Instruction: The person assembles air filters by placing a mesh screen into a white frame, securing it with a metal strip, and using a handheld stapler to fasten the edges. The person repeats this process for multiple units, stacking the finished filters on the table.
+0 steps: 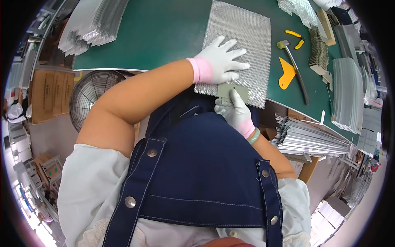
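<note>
rested left hand (220, 61), fingers splayed and grasping nothing, on silvery sheet (240, 24) overhanging green table (164, 37); pinched grey-green plate (225, 89) in right hand (236, 113) at sheet's near edge; probably risked crumpling that edge through uneven pressure.

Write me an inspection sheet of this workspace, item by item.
Surface: green tabletop, carrying sheets and tools.
Work items: silvery honeycomb sheet lying flat, reaching the near edge; grey-green plate at the sheet's near side.
Clutter: yellow-handled pliers, hammer and orange-yellow scraper right of the sheet; honeycomb stack far left.
Hands: gloved left hand spread on the sheet; gloved right hand gripping the plate, thumb on top.
Cables: nothing seen.
Surroundings: round caged fan and cardboard boxes at left.
</note>
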`<state>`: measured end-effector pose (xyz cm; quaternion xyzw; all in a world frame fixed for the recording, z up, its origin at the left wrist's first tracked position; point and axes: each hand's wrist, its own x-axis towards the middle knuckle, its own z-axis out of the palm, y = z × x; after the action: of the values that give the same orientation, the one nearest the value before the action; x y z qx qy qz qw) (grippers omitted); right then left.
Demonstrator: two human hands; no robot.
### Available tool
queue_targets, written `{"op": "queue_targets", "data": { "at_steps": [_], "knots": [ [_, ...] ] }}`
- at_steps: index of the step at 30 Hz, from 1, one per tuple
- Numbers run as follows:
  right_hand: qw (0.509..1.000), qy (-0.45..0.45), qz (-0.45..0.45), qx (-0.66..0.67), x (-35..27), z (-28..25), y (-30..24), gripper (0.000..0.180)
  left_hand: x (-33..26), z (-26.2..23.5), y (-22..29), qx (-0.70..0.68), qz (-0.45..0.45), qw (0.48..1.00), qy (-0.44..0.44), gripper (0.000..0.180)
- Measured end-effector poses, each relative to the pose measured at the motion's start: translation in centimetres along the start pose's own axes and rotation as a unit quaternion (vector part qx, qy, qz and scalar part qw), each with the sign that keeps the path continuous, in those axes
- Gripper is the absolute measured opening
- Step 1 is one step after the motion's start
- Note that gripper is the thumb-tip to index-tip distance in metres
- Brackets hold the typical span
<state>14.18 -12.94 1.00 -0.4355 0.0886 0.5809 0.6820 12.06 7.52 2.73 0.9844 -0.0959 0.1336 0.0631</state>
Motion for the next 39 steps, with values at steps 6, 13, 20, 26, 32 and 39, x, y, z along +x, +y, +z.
{"op": "queue_targets", "data": {
  "at_steps": [6,13,20,26,32,39],
  "knots": [
    [0.999,0.014,-0.007,-0.046,-1.0,-0.9,1.0,0.048,-0.8,-0.3,1.7,0.003,-0.022,1.0,-0.012,0.047],
    [0.987,-0.037,-0.13,-0.089,0.1,-2.8,1.7,0.043,0.1,-0.3,2.0,-0.003,-0.007,1.0,-0.024,0.049],
    [0.827,-0.023,-0.068,-0.558,-4.8,-5.2,-3.5,0.032,-0.1,-4.5,4.8,-0.017,-0.076,0.997,-0.009,0.1],
    [0.594,0.624,-0.214,-0.461,-13.1,-25.6,-1.0,0.045,0.2,-5.5,7.0,-0.004,0.038,0.99,-0.135,0.079],
    [0.783,0.586,-0.15,-0.148,-11.8,-31.1,0.7,0.044,2.8,-5.6,6.0,-0.014,0.011,0.996,-0.086,0.084],
    [0.911,0.404,-0.08,0.017,-19.7,-28.0,-4.2,0.027,3.1,-6.9,7.4,0.018,0.055,0.997,0.044,0.079]
  ]
}}
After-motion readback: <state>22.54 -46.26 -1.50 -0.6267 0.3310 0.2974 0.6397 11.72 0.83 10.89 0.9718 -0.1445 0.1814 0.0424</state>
